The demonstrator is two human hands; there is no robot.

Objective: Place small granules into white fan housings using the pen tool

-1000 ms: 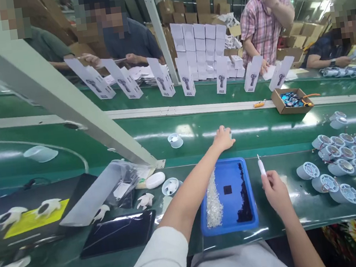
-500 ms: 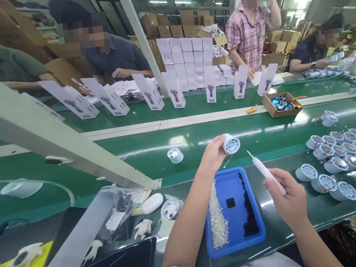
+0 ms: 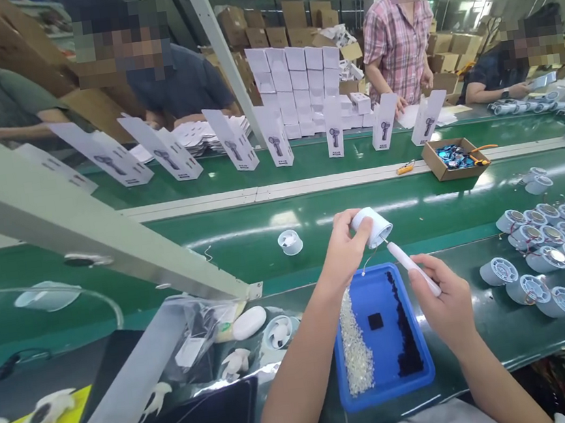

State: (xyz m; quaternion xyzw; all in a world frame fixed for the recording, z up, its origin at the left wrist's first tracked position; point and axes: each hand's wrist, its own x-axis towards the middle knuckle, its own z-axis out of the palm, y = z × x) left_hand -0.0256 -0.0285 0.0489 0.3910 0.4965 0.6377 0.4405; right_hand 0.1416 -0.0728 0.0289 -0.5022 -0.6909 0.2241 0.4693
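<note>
My left hand (image 3: 343,250) grips a small white round fan housing (image 3: 373,225) above the blue tray (image 3: 416,373). A thin wire dangles from the housing. My right hand (image 3: 442,301) is closed round a white pen-shaped screwdriver (image 3: 413,267). Its tip touches the underside of the housing. The tray holds a strip of small clear parts (image 3: 357,350) on the left and a strip of dark parts (image 3: 405,333) on the right, with a small black square between them.
Several finished white housings (image 3: 548,240) lie at the right. A lone housing (image 3: 289,241) sits on the green belt (image 3: 243,230). White boxes (image 3: 273,137) stand along the far belt, where other people work. A slanted metal beam (image 3: 82,215) crosses the left.
My left hand picked the housing off the belt and brought it over the tray. My right hand raised the screwdriver until its tip met the housing.
</note>
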